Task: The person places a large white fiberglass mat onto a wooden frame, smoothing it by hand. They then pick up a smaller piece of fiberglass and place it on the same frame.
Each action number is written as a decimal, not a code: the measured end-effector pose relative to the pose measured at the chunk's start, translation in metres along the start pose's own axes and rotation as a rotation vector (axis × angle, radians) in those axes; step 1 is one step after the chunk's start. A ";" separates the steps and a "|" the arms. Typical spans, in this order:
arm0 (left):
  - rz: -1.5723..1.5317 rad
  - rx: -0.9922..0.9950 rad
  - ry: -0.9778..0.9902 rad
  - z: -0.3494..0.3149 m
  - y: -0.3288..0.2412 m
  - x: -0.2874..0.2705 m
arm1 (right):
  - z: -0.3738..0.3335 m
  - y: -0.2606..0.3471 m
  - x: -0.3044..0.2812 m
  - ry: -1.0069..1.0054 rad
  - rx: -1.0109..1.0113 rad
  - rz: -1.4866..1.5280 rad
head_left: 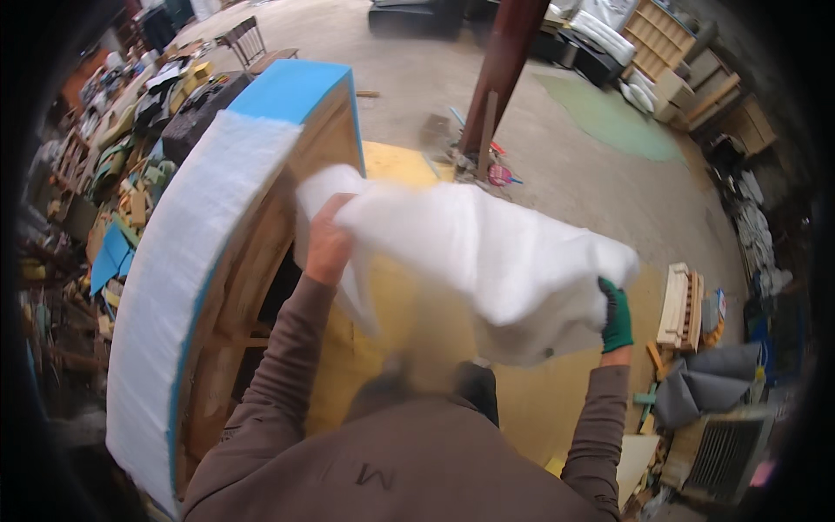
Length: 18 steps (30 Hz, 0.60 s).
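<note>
A sheet of white batting hangs in the air in front of me, creased and sagging between my hands. My bare left hand is closed on its left end, where a flap dangles below. My right hand, in a dark green glove, grips the right end; the batting partly hides its fingers. Close to my left arm stands a long wooden frame, its open underside facing me. Blue foam shows at its far end, and white wadding covers the rest of its outer face.
Yellow boards lie underfoot. A dark red post rises ahead, with small items at its base. Scrap foam and wood pile up along the left. A wooden chair stands far left. Grey sheeting and a slatted wooden piece lie right.
</note>
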<state>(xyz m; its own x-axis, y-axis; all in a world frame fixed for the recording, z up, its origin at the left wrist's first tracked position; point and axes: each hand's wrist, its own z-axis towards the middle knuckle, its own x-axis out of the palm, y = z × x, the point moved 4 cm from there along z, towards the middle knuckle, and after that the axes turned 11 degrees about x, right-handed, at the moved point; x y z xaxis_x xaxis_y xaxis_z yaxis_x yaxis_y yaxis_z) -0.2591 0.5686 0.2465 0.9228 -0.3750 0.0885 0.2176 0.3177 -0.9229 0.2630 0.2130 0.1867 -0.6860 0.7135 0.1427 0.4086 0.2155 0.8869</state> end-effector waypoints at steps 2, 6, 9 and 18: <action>0.032 0.078 -0.039 0.016 -0.013 0.015 | 0.060 -0.018 0.036 0.045 0.053 -0.139; 0.127 0.143 -0.143 0.030 -0.035 0.057 | 0.158 -0.047 0.080 0.247 -0.077 -0.387; 0.353 0.128 -0.207 0.026 -0.054 0.095 | 0.219 -0.072 0.086 0.364 0.102 -0.370; 0.665 0.124 -0.500 0.021 -0.078 0.168 | 0.300 -0.112 0.208 0.710 0.365 -0.475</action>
<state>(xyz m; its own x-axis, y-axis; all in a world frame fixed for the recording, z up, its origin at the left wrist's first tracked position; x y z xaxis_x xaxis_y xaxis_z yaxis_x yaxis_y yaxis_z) -0.1147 0.4995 0.3410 0.8970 0.3447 -0.2766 -0.4147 0.4403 -0.7964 0.2552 0.5374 -0.0153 -0.9883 -0.0531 0.1427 0.0720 0.6632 0.7450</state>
